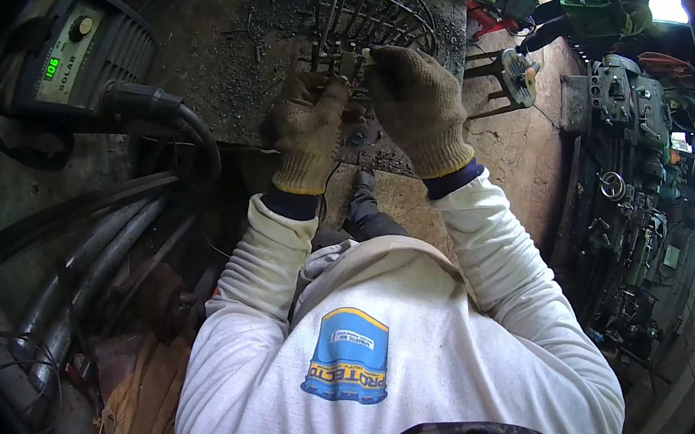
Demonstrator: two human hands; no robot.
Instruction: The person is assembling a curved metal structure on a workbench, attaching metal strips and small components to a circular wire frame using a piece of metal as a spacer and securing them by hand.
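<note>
Both hands wear brown knitted work gloves with yellow-edged cuffs. My left hand [311,124] is closed, its thumb and fingers pinching a small dark metal piece [347,65] over the near edge of the workbench. Close beside it on the right, my right hand [420,101] is closed in a pinch on a small pale stick-like piece [367,57], which almost touches the metal. The glove hides most of that piece, so its kind is unclear. Just beyond both hands lies a rounded grille of dark metal rods [382,14].
Dark grit covers the steel workbench [216,71]. A welding machine [68,55] with a thick cable stands at the left. Metal pipes [89,267] lie lower left. A metal stool [516,78] and machinery [627,123] are at the right, with another person [604,12] beyond.
</note>
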